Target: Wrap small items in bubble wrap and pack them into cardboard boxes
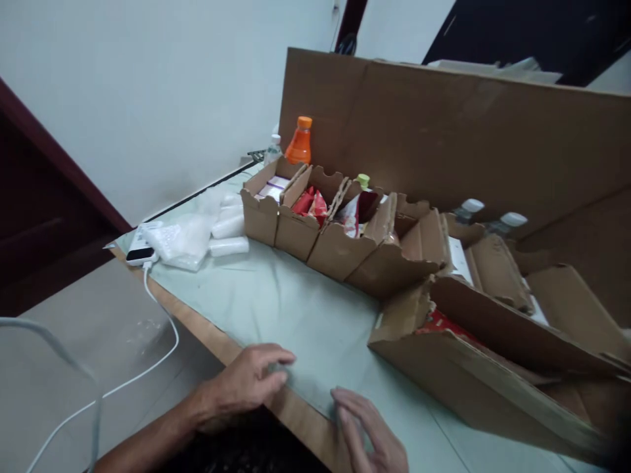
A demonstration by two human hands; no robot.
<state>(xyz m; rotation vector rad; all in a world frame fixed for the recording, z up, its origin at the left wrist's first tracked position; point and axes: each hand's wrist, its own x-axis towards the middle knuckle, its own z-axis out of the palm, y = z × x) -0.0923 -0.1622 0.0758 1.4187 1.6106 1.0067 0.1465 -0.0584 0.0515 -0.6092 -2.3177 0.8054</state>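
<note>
My left hand (249, 381) rests at the near edge of the table (296, 315), fingers curled loosely and pressed on the pale green cover, holding nothing I can see. My right hand (369, 430) lies just to its right, fingers stretched and apart, flat over the cover. A row of open cardboard bins (340, 226) stands across the table beyond both hands, some with red packets (310, 202) inside. The nearest big cardboard bin (473, 368) sits to the right of my right hand.
A tall cardboard sheet (444, 131) stands behind the bins. An orange bottle (300, 141) and clear bottles (503, 223) stand near it. Plastic bags and white pieces (207, 230) lie at the far left corner, with a white device (140, 249) and its cable (162, 328).
</note>
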